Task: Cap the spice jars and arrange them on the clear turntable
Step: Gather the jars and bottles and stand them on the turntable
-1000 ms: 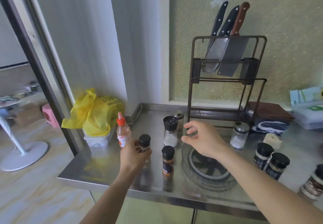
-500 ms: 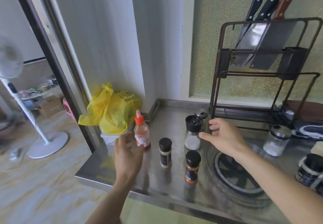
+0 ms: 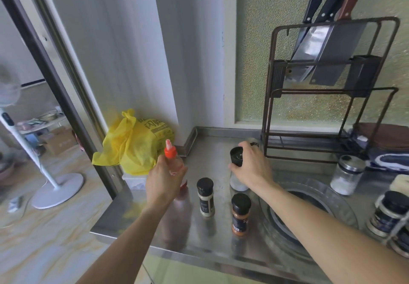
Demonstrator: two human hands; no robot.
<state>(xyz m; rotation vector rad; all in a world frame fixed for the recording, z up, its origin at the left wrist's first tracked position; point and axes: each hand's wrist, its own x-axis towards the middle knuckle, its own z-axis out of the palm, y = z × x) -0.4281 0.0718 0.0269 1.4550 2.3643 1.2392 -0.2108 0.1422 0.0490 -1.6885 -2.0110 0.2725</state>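
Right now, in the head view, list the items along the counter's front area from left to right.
yellow bag → left hand gripping the red-capped bottle → white spice jar → orange spice jar → clear turntable → dark-lidded jars

- Two hands: left hand (image 3: 164, 183), right hand (image 3: 252, 168).
- Three knives (image 3: 327, 40) at one o'clock.
- One yellow bag (image 3: 132, 144) at ten o'clock.
- One clear turntable (image 3: 340, 201).
- One red-capped bottle (image 3: 170, 152).
- Two black-capped spice jars (image 3: 205, 197) standing centre.
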